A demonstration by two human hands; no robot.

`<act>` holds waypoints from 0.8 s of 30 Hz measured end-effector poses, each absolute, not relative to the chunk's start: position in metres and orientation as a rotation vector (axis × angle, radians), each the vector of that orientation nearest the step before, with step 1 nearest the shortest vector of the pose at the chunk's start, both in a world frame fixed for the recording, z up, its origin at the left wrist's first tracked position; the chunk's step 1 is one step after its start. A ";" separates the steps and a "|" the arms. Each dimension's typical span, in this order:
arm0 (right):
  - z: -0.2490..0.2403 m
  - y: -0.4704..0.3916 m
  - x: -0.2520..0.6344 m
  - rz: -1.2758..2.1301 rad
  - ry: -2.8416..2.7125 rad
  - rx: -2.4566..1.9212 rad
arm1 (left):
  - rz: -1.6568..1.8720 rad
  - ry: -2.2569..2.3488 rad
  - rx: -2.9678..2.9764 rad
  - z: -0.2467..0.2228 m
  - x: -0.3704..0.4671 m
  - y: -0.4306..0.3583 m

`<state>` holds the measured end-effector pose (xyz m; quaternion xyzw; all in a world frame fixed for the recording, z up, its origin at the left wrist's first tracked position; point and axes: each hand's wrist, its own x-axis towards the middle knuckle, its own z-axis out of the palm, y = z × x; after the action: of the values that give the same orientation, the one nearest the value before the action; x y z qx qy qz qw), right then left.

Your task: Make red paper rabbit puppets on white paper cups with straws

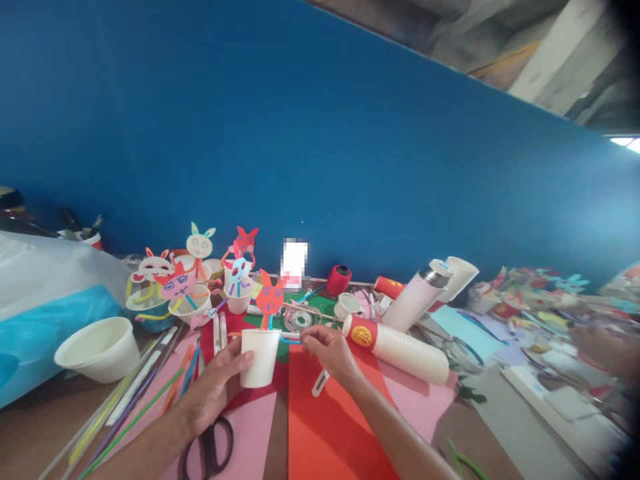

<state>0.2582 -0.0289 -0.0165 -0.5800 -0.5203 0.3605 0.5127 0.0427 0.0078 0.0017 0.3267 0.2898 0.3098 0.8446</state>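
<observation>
My left hand [220, 373] is closed round the left side of a white paper cup [260, 363], held upright above the table. From the cup rises an orange paper animal face [270, 299] with pointed ears, on orange and blue pipe-cleaner stems. A blue pipe cleaner [288, 341] sticks out from the cup's right side. At its outer end the fingers of my right hand [331, 352] are pinched together. Below that hand lies a utility knife [321, 383], partly hidden, on red paper [327, 430]. Black-handled scissors [215, 450] lie under my left forearm.
Several finished cup figures, one with a white rabbit face [201, 245], stand at back left. A white bowl [100, 350] and loose pipe cleaners [135, 407] lie left. Right are a stack of paper cups [410, 353], a thermos [413, 300] and another person's blurred hand [607, 353].
</observation>
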 end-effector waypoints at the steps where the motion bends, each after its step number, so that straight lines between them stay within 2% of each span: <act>1: -0.017 -0.029 0.258 0.868 -1.246 -1.391 | 0.656 0.611 0.687 0.002 0.043 0.008; 24: -0.014 -0.029 0.259 0.840 -1.253 -1.356 | 0.666 0.579 0.677 0.001 0.042 0.009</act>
<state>0.2589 -0.0295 -0.0144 -0.5675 -0.5245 0.3515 0.5285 0.0424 0.0091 0.0010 0.3213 0.2746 0.3163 0.8493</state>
